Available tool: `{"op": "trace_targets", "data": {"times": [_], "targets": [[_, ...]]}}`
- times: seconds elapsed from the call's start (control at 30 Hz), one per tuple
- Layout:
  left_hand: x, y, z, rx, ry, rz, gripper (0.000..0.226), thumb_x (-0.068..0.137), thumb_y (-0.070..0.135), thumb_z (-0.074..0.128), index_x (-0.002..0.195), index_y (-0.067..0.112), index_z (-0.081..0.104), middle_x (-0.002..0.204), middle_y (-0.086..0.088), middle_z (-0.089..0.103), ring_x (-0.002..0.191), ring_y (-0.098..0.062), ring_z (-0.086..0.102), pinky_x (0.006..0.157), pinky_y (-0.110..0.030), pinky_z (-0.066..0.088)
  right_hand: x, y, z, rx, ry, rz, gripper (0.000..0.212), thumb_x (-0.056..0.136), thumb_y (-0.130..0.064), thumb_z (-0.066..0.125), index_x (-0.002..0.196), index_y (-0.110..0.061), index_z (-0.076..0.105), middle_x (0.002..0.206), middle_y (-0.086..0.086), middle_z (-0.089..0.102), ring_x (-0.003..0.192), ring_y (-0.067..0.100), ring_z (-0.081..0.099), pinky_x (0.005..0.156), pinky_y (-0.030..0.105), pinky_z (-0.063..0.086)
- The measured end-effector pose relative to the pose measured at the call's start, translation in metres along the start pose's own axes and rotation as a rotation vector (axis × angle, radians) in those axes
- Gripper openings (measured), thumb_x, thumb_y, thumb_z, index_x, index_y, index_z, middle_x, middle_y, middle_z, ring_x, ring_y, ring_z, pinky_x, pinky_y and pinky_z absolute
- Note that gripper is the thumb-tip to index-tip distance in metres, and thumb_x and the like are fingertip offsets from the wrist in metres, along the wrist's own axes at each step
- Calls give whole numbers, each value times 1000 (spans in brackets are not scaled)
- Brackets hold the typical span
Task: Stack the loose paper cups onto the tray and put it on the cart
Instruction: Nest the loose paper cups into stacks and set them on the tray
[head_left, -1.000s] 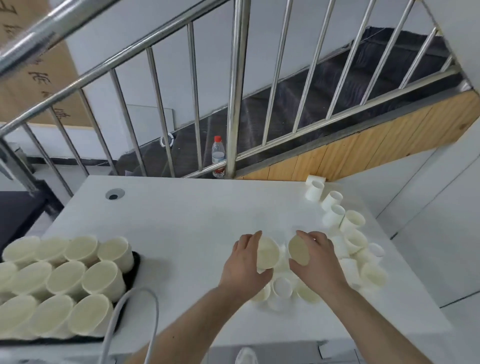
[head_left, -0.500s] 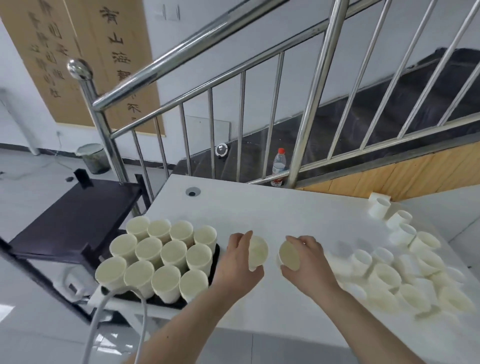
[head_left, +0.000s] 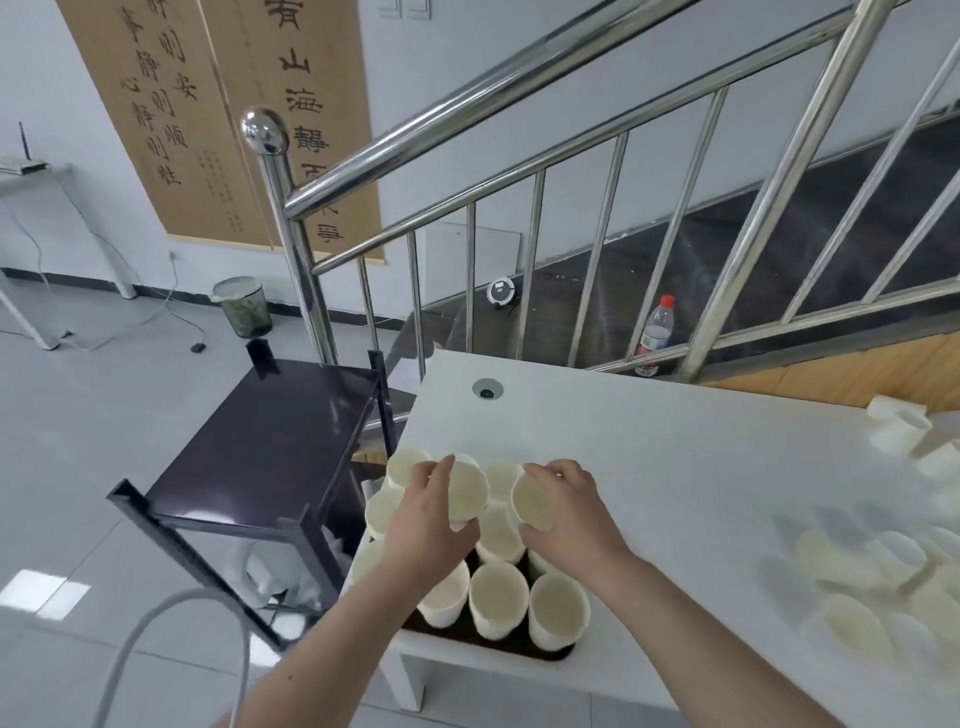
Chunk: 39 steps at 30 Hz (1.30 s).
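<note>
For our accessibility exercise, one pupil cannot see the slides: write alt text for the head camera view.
Two bare hands each hold a paper cup, the left hand and right hand, above a dark tray of upright cups at the corner of a white table. More loose cups lie to the right; a dark cart stands on the left, before a steel stair railing.

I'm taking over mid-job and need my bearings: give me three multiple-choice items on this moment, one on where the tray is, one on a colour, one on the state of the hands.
1. Where is the tray of cups?
A. on the white table's left end
B. on the cart
C. on the floor

2. What colour is the cart's top?
A. white
B. dark
C. wooden yellow

3. What are the hands doing?
A. both empty
B. only one holds a cup
C. each holds one paper cup

Answers:
1 A, the tray sits at the table's edge, beside the cart.
2 B, its top shelf is dark and glossy.
3 C, the left hand grips a cup and the right hand grips another, over the tray.
</note>
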<state>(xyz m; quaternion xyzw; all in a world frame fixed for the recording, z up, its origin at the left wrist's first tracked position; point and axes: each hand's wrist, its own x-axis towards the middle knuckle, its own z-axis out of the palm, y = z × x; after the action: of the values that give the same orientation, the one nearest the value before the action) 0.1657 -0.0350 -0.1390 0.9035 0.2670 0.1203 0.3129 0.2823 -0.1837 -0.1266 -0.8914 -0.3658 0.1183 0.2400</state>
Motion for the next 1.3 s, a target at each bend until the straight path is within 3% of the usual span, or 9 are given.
{"op": "trace_targets", "data": {"times": [0.2,0.33,0.5,0.63,0.83,1.0,1.3], "targets": [[9,-45,-25,5,33,-86,72,81,34,65,143,27,29,137,5,33,99,-14,54,68,-23,42,26,-39,30,21,-42,-53,68,83,-22,65,145,-25,36,138,-2,32,131,18,30,104,24,34],[13,-60,-32,-27,40,-115,71,81,30,67,142,25,32,134,3,35,98,-14,53,73,-26,43,37,-51,43,6,-101,-67,69,80,-23,65,144,-27,38,137,-4,33,130,18,31,105,32,38],[18,-75,-32,-17,26,-132,70,82,27,66,143,20,31,136,2,34,101,-16,53,77,-28,47,45,-57,54,-17,-153,-102,69,83,-25,64,145,-29,37,138,-5,33,131,14,31,94,18,32],[22,-84,-26,-17,-14,-140,64,81,25,66,137,24,35,136,5,35,92,-10,49,71,-27,45,50,-58,64,5,-181,-93,69,82,-26,65,145,-27,38,138,-5,33,131,15,31,105,23,34],[25,-95,-18,39,-110,-155,71,79,36,68,140,27,32,136,5,36,109,-15,49,75,-24,40,55,-55,73,-65,-229,-55,71,82,-36,67,145,-27,36,142,-6,32,134,15,30,99,31,43],[28,-102,-14,115,-127,-146,71,82,43,65,142,25,31,142,8,33,123,-15,41,85,-26,44,56,-54,80,-187,-250,-58,60,85,-38,63,139,-21,42,139,-4,37,129,18,37,97,31,41],[30,-111,-4,152,-135,-138,69,88,37,62,146,25,27,146,8,29,131,-13,36,91,-27,47,59,-50,90,-248,-251,-62,56,86,-38,61,136,-21,45,134,-3,41,125,19,40,99,35,40]]}}
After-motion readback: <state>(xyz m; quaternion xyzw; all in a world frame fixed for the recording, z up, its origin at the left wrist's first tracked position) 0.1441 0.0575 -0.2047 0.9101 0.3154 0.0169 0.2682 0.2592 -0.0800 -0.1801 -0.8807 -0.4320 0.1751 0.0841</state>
